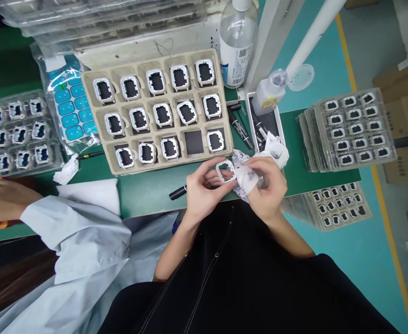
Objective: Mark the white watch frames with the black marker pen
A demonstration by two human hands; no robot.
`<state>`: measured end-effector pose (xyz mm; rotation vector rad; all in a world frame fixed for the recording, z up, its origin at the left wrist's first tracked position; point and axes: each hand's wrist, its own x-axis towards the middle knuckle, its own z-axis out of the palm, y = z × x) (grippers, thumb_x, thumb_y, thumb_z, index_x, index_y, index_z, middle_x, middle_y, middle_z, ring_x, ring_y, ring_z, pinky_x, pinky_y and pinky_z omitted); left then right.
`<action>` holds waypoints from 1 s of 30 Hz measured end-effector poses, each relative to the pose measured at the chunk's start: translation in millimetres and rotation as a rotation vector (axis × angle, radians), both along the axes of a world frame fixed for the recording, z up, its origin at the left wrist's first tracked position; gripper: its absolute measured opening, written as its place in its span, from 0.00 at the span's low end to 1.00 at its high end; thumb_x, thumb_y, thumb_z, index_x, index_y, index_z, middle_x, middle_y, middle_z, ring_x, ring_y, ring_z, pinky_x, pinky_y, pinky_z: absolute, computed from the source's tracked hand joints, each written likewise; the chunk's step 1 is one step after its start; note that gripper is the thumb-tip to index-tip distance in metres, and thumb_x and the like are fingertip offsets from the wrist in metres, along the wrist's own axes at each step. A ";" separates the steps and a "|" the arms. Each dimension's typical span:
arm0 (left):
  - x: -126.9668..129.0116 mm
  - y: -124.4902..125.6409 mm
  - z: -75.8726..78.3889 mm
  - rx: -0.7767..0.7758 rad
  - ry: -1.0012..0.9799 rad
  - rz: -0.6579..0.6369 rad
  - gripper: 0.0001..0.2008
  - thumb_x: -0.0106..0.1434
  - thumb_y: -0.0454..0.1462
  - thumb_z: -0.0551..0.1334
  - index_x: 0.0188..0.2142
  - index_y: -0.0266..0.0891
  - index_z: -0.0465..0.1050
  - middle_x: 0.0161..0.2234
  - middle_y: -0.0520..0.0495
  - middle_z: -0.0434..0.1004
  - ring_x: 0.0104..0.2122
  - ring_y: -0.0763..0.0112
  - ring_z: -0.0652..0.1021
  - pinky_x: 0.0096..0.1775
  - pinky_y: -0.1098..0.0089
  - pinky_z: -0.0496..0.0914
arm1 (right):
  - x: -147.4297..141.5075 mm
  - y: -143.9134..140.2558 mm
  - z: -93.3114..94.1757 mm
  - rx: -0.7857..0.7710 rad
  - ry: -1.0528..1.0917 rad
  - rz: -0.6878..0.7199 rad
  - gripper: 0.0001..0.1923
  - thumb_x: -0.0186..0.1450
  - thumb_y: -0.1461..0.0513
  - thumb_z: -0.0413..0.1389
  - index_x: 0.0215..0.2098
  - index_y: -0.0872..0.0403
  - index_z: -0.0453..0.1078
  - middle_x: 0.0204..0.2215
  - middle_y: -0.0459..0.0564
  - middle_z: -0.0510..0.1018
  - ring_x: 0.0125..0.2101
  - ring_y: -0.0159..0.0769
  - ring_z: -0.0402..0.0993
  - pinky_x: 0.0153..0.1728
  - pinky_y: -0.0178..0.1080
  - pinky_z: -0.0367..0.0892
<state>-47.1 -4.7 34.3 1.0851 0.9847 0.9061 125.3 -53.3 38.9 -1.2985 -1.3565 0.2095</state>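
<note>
green bench, teal floor, perhaps factory

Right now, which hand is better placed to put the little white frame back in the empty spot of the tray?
Probably the left hand. It pinches the white frame and sits nearest the empty spot of the tray. The right hand is busy holding the stained cloth.

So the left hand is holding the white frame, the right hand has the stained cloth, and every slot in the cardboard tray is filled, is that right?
Not quite. In the head view the cardboard tray has one empty slot, in the bottom row, second from the right. The rest stands: the left hand holds the white frame and the right hand has the stained cloth.
</note>
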 end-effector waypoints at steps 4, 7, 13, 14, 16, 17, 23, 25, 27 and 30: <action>0.9 -4.1 -3.0 0.121 0.048 0.009 0.31 0.61 0.39 0.86 0.62 0.40 0.85 0.43 0.46 0.95 0.44 0.60 0.95 0.48 0.69 0.91 | -2.8 -0.7 -0.3 -0.006 -0.060 0.014 0.16 0.78 0.71 0.59 0.54 0.47 0.82 0.50 0.52 0.88 0.50 0.47 0.89 0.52 0.54 0.87; 1.7 -7.1 -6.5 0.227 0.079 0.030 0.28 0.64 0.36 0.82 0.63 0.41 0.85 0.45 0.47 0.96 0.44 0.60 0.95 0.49 0.68 0.91 | -4.7 -1.4 -1.9 0.001 -0.119 0.041 0.23 0.78 0.74 0.55 0.59 0.48 0.84 0.53 0.54 0.89 0.52 0.48 0.90 0.54 0.53 0.88; 2.7 -11.1 -11.4 0.390 0.136 0.038 0.27 0.68 0.34 0.79 0.66 0.43 0.84 0.48 0.49 0.96 0.44 0.62 0.95 0.52 0.67 0.92 | -7.2 0.5 -14.2 0.100 -0.265 -0.002 0.28 0.78 0.75 0.57 0.69 0.49 0.82 0.54 0.56 0.89 0.53 0.49 0.89 0.54 0.54 0.88; 2.8 -11.6 -11.8 0.407 0.145 0.036 0.27 0.70 0.35 0.79 0.66 0.43 0.84 0.49 0.48 0.95 0.44 0.63 0.95 0.52 0.67 0.92 | -7.3 0.9 -16.2 0.115 -0.281 -0.013 0.28 0.78 0.75 0.58 0.70 0.49 0.81 0.54 0.56 0.89 0.53 0.50 0.89 0.54 0.54 0.88; 2.9 -12.3 -12.3 0.426 0.157 0.034 0.26 0.71 0.36 0.78 0.67 0.42 0.84 0.49 0.48 0.95 0.44 0.64 0.95 0.52 0.67 0.91 | -7.3 1.6 -19.0 0.131 -0.301 -0.022 0.30 0.79 0.75 0.59 0.73 0.47 0.80 0.55 0.56 0.89 0.53 0.50 0.89 0.54 0.54 0.88; 2.9 -12.6 -12.3 0.426 0.159 0.036 0.25 0.71 0.37 0.78 0.67 0.42 0.83 0.49 0.48 0.95 0.44 0.64 0.95 0.51 0.67 0.91 | -7.2 1.8 -19.8 0.137 -0.308 -0.020 0.30 0.79 0.75 0.58 0.73 0.47 0.80 0.55 0.55 0.89 0.53 0.50 0.89 0.54 0.54 0.89; 1.6 -14.3 -13.7 0.363 0.192 0.037 0.27 0.70 0.38 0.78 0.67 0.42 0.84 0.49 0.47 0.95 0.43 0.63 0.94 0.51 0.65 0.91 | -6.7 2.8 -20.6 0.145 -0.256 -0.032 0.28 0.79 0.73 0.57 0.70 0.44 0.79 0.54 0.52 0.91 0.50 0.50 0.91 0.49 0.55 0.90; 1.1 -15.2 -15.5 0.371 0.208 0.035 0.27 0.70 0.39 0.78 0.67 0.43 0.84 0.50 0.47 0.95 0.43 0.63 0.94 0.52 0.65 0.91 | -6.2 3.1 -22.1 0.134 -0.288 -0.041 0.26 0.79 0.72 0.58 0.67 0.43 0.80 0.54 0.52 0.91 0.50 0.50 0.91 0.49 0.56 0.90; 0.8 -16.0 -17.4 0.387 0.219 0.038 0.27 0.71 0.38 0.77 0.68 0.44 0.84 0.50 0.48 0.95 0.44 0.63 0.94 0.53 0.65 0.91 | -5.8 3.4 -24.5 0.136 -0.328 -0.050 0.25 0.79 0.72 0.59 0.66 0.42 0.82 0.54 0.52 0.91 0.50 0.50 0.91 0.49 0.55 0.90; 0.8 -16.6 -18.6 0.404 0.219 0.030 0.27 0.72 0.37 0.77 0.69 0.44 0.83 0.51 0.47 0.95 0.46 0.62 0.95 0.55 0.64 0.91 | -5.5 3.8 -28.5 0.160 -0.348 -0.060 0.27 0.80 0.71 0.59 0.71 0.42 0.80 0.55 0.53 0.91 0.50 0.50 0.91 0.49 0.54 0.90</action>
